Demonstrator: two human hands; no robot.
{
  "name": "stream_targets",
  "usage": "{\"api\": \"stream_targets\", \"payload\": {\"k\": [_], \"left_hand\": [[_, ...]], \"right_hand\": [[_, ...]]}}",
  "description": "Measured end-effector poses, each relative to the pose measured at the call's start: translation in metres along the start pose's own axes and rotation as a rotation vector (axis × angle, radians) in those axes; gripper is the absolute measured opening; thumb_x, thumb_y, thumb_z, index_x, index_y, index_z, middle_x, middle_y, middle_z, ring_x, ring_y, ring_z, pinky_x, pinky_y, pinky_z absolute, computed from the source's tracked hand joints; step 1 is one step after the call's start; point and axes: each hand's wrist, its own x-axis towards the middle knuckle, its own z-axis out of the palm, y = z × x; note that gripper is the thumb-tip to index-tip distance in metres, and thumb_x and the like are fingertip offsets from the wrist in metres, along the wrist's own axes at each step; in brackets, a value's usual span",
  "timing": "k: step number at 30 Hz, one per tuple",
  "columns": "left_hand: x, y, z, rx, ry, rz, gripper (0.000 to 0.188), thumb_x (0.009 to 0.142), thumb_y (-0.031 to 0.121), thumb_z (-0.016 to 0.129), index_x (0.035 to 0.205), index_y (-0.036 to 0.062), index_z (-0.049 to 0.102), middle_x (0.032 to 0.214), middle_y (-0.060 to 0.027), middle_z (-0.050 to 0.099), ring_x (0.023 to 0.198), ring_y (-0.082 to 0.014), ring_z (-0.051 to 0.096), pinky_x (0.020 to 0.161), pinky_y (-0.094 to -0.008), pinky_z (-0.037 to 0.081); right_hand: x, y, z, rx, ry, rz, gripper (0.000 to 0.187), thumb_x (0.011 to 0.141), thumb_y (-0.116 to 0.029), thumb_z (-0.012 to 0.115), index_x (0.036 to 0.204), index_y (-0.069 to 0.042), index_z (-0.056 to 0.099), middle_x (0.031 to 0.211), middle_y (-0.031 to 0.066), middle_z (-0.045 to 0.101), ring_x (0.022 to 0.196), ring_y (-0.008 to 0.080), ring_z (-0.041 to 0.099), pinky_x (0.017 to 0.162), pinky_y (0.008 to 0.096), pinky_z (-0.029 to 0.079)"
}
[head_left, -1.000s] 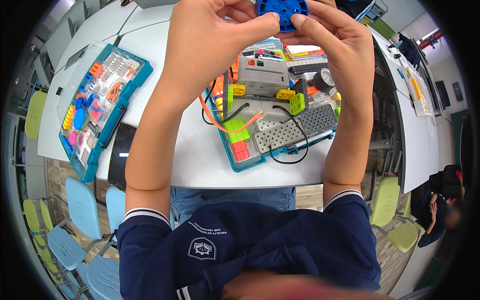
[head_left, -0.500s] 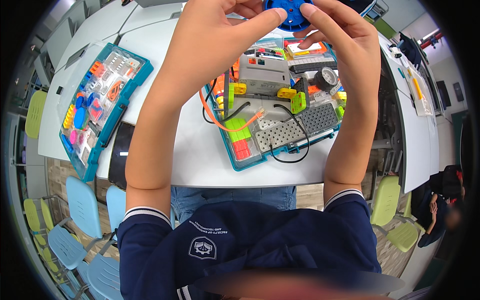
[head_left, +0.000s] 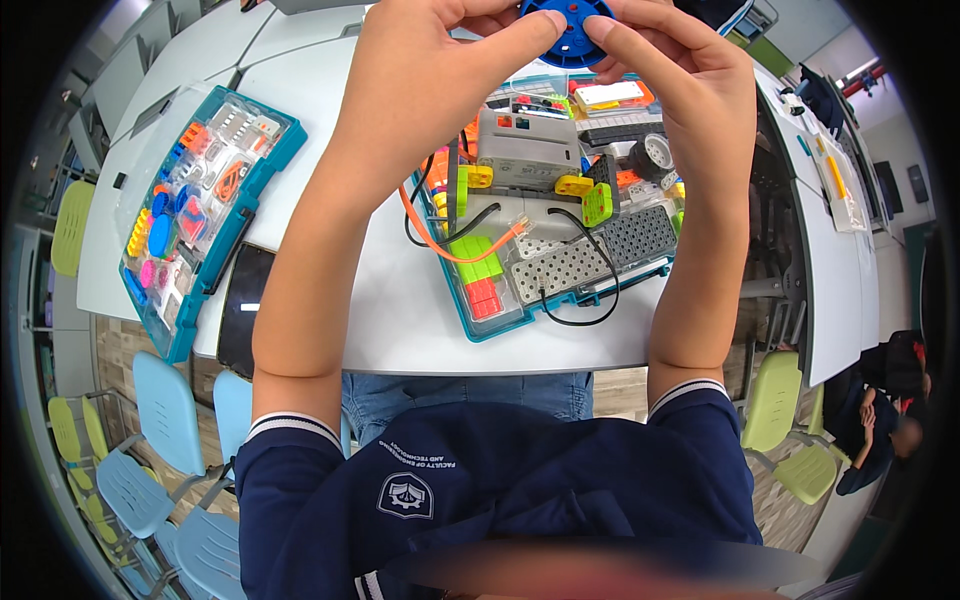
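Between both hands, high above the table, I hold a round blue plastic wheel (head_left: 574, 40) with small holes. My left hand (head_left: 455, 40) grips its left side, the thumb lying on the face. My right hand (head_left: 670, 50) pinches the right side the same way. Fingers behind the wheel are partly hidden. Below lies an open teal-rimmed parts case (head_left: 480, 333) filled with building pieces. On it rests a grey boxy module (head_left: 528, 150) with yellow and lime green connectors, black cables and an orange cable (head_left: 465, 258).
A second teal case (head_left: 262, 170) of colourful parts lies to the left, beside a black phone (head_left: 245, 310). A grey-hubbed black wheel (head_left: 655, 156) sits on the near case's right side. Blue chairs (head_left: 165, 410) stand at left, green chairs (head_left: 772, 405) at right. Another person (head_left: 870, 410) is at far right.
The blue wheel has shifted slightly left and down, and both hands have moved with it. The cases and the module stay where they were.
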Motion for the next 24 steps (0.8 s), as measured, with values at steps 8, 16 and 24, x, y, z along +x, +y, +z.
{"api": "stream_targets", "payload": {"k": [8, 16, 24], "left_hand": [[0.0, 0.0, 0.0, -0.018, -0.001, -0.03, 0.03, 0.091, 0.012, 0.074, 0.117, -0.0039, 0.074, 0.094, -0.0113, 0.071, 0.082, -0.0127, 0.066, 0.075, -0.0254, 0.052], [0.001, -0.003, 0.004, -0.064, 0.05, -0.031, 0.028, 0.092, 0.01, 0.074, 0.115, -0.0062, 0.074, 0.092, -0.0087, 0.072, 0.082, -0.0116, 0.067, 0.073, -0.0236, 0.052], [-0.003, 0.007, 0.01, -0.265, 0.045, -0.078, 0.043, 0.094, 0.004, 0.072, 0.134, -0.0087, 0.061, 0.093, -0.0096, 0.072, 0.083, -0.0092, 0.068, 0.074, -0.0208, 0.056]], "right_hand": [[0.0, 0.001, 0.001, 0.001, 0.03, 0.028, 0.016, 0.089, 0.003, 0.076, 0.102, 0.01, 0.071, 0.08, 0.0095, 0.073, 0.067, 0.0086, 0.067, 0.061, 0.0196, 0.053], [-0.002, 0.005, 0.014, 0.006, 0.102, -0.105, 0.018, 0.091, 0.002, 0.072, 0.108, 0.009, 0.07, 0.076, 0.0057, 0.071, 0.063, 0.0068, 0.063, 0.058, 0.0194, 0.049], [-0.004, 0.004, 0.014, 0.233, 0.098, 0.071, 0.033, 0.094, 0.001, 0.069, 0.126, 0.008, 0.066, 0.072, 0.0007, 0.065, 0.06, 0.0042, 0.057, 0.054, 0.0189, 0.041]]}}
